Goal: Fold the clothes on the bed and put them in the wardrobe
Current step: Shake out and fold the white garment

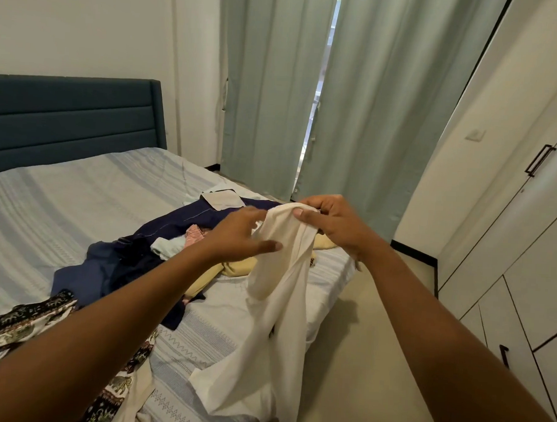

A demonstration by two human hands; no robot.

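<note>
The fingers [314, 202] of the right hand [330, 226] are curled and, with the thumb, pinch the top edge of a white garment [276, 306]. The fingers [254, 213] of the left hand [237, 237] are straight and slightly spread, reaching to the same top edge, with the thumb stretched out against the front of the cloth. Whether that hand grips the cloth cannot be told.

The bed [79, 202], with a pale striped sheet, fills the left side. Grey-green curtains [275, 99] hang behind it, parted by a narrow gap. The wardrobe [524, 253] stands on the right with its white doors closed and a black handle [539, 160] on the upper door. A dark teal headboard [67, 118] backs the bed.

The white garment hangs from the hands over the bed's near corner, and its lower end trails onto the sheet. A navy garment [180, 225] lies spread in a loose pile near the bed's right edge, behind the hands. A black-and-white patterned cloth [26, 327] lies at the near left. A yellow garment [236, 268] lies crumpled at the pile's right side, partly under the left hand. A small pink piece [194, 234] and a pale piece [167, 247] sit on top of the navy one.
</note>
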